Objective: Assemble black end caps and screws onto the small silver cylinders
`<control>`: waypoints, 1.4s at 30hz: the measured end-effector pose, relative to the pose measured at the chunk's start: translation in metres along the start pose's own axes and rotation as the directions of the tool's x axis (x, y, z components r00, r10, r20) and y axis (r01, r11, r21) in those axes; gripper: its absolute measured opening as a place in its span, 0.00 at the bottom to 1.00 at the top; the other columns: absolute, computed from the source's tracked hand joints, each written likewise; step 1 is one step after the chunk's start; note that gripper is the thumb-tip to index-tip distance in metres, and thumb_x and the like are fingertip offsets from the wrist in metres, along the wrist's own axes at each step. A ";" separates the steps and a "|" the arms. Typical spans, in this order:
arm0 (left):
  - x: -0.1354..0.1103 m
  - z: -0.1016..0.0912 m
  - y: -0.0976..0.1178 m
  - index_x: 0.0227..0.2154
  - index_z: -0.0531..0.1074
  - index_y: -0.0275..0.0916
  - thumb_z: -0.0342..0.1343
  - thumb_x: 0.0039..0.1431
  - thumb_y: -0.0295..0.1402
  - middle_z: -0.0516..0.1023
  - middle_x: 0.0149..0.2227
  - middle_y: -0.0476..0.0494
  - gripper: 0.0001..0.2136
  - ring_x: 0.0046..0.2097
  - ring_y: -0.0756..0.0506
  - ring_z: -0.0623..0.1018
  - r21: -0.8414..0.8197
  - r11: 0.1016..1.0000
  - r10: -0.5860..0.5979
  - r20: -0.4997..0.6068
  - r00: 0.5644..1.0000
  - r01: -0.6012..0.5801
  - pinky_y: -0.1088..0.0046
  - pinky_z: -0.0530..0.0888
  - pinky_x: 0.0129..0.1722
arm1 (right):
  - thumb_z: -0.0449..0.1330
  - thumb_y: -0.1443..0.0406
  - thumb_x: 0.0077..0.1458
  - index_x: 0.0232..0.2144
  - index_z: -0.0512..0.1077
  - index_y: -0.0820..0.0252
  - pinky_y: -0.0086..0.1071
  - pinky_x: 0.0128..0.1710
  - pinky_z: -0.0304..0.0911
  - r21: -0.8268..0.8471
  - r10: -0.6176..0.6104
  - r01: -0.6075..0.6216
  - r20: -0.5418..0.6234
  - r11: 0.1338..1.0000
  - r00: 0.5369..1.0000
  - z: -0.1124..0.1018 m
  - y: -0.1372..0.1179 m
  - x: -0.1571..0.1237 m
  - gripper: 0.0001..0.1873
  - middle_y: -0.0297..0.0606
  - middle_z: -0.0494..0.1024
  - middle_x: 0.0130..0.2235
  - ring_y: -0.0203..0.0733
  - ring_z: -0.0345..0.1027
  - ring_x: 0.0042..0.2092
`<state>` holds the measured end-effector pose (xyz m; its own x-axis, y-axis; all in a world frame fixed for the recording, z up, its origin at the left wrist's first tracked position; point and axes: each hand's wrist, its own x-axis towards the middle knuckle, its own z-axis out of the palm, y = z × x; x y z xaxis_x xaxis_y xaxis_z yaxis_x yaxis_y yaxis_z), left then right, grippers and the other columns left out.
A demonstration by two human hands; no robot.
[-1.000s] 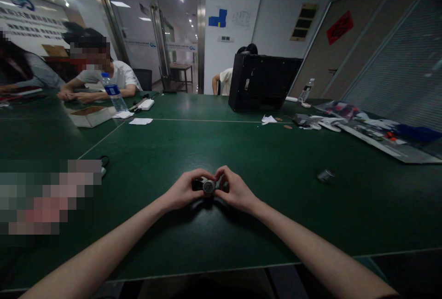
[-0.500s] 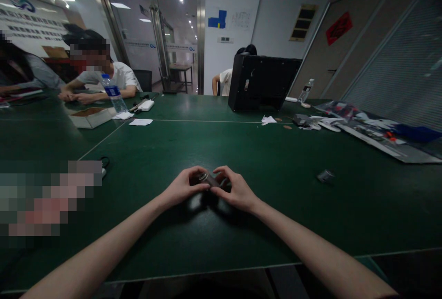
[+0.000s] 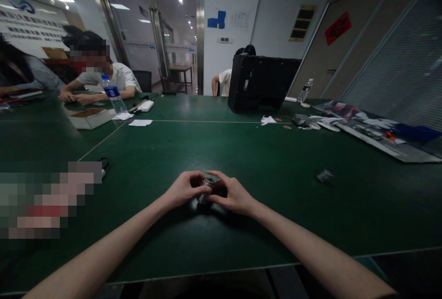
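Observation:
Both my hands meet over the middle of the green table (image 3: 241, 152), near its front edge. My left hand (image 3: 184, 189) and my right hand (image 3: 233, 193) are closed around a small dark cylinder with a silvery end (image 3: 207, 186). The fingers pinch it from both sides just above the tabletop. Much of the cylinder is hidden behind my fingers. A second small silvery cylinder (image 3: 325, 175) lies alone on the table to the right, well away from my right hand.
A black case (image 3: 262, 83) stands at the far middle. Papers and packaging (image 3: 366, 129) are spread at the far right. A water bottle (image 3: 113, 93) and an open box (image 3: 90, 117) sit far left by a seated person (image 3: 103, 76). A blurred patch covers the left.
The small cylinder has been turned between my fingers: its silvery end faced me a second ago, then tilted, and now points downward. Both hands have sunk slightly toward the table.

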<state>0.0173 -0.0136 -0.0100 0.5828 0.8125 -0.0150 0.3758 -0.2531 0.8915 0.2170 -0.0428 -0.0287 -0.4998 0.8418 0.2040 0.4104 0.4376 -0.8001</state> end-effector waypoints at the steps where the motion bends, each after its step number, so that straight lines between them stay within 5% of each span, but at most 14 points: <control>1: 0.000 0.001 -0.001 0.36 0.72 0.34 0.59 0.52 0.37 0.76 0.33 0.46 0.12 0.35 0.46 0.75 0.036 0.999 0.008 0.005 1.000 -0.008 0.71 0.70 0.36 | 0.63 0.60 0.49 0.57 0.56 0.56 0.34 0.38 0.64 -0.007 -0.006 0.006 0.003 1.000 1.000 0.000 -0.001 0.000 0.34 0.38 0.77 0.37 0.40 0.72 0.36; 8: -0.003 0.002 0.003 0.38 0.72 0.35 0.61 0.51 0.39 0.75 0.35 0.45 0.14 0.36 0.46 0.74 0.150 0.986 0.082 -0.024 0.996 -0.077 0.72 0.70 0.36 | 0.65 0.61 0.47 0.53 0.60 0.56 0.33 0.37 0.64 -0.049 0.002 -0.004 -0.057 0.999 0.998 -0.001 0.000 0.000 0.32 0.37 0.76 0.37 0.39 0.70 0.35; 16: -0.005 0.002 0.011 0.42 0.71 0.36 0.58 0.55 0.35 0.76 0.41 0.43 0.13 0.42 0.44 0.75 0.067 0.991 0.121 -0.007 0.993 -0.120 0.67 0.72 0.44 | 0.59 0.69 0.49 0.49 0.64 0.57 0.34 0.41 0.63 -0.090 -0.108 0.096 -0.140 0.991 0.984 -0.009 -0.007 -0.001 0.23 0.39 0.72 0.43 0.40 0.67 0.42; 22: -0.006 0.004 0.012 0.41 0.71 0.36 0.57 0.57 0.36 0.76 0.40 0.43 0.12 0.41 0.45 0.76 0.082 0.986 0.144 0.030 0.989 -0.146 0.68 0.73 0.43 | 0.58 0.64 0.55 0.42 0.71 0.56 0.35 0.43 0.62 -0.091 -0.153 0.139 -0.166 0.986 0.974 -0.012 -0.016 0.000 0.11 0.38 0.70 0.41 0.40 0.66 0.42; 34: -0.005 0.007 0.007 0.42 0.70 0.37 0.59 0.54 0.32 0.75 0.40 0.44 0.12 0.40 0.46 0.75 0.098 0.976 0.191 0.044 0.981 -0.194 0.71 0.72 0.41 | 0.59 0.66 0.53 0.32 0.72 0.59 0.33 0.38 0.63 -0.042 -0.091 0.084 -0.224 0.996 0.970 -0.009 -0.020 0.004 0.03 0.36 0.74 0.34 0.38 0.68 0.37; 38: -0.005 0.007 0.008 0.40 0.71 0.36 0.60 0.53 0.35 0.75 0.38 0.45 0.13 0.38 0.46 0.75 0.165 0.968 0.187 0.031 0.982 -0.189 0.72 0.71 0.38 | 0.61 0.64 0.51 0.30 0.72 0.60 0.31 0.35 0.64 0.020 0.018 -0.015 -0.179 1.000 0.984 -0.012 -0.021 0.008 0.04 0.36 0.74 0.33 0.37 0.68 0.34; 42: -0.005 0.008 0.006 0.39 0.71 0.36 0.60 0.53 0.36 0.75 0.37 0.46 0.13 0.37 0.46 0.75 0.211 0.957 0.200 0.023 0.979 -0.201 0.72 0.71 0.37 | 0.60 0.68 0.53 0.28 0.72 0.61 0.30 0.36 0.62 -0.038 -0.022 0.017 -0.139 0.999 0.990 -0.016 -0.024 0.009 0.02 0.36 0.74 0.33 0.36 0.67 0.35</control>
<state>0.0224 -0.0231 -0.0076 0.6629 0.7328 0.1535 0.3947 -0.5162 0.7601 0.2149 -0.0402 0.0011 -0.3975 0.8677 0.2983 0.4304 0.4635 -0.7745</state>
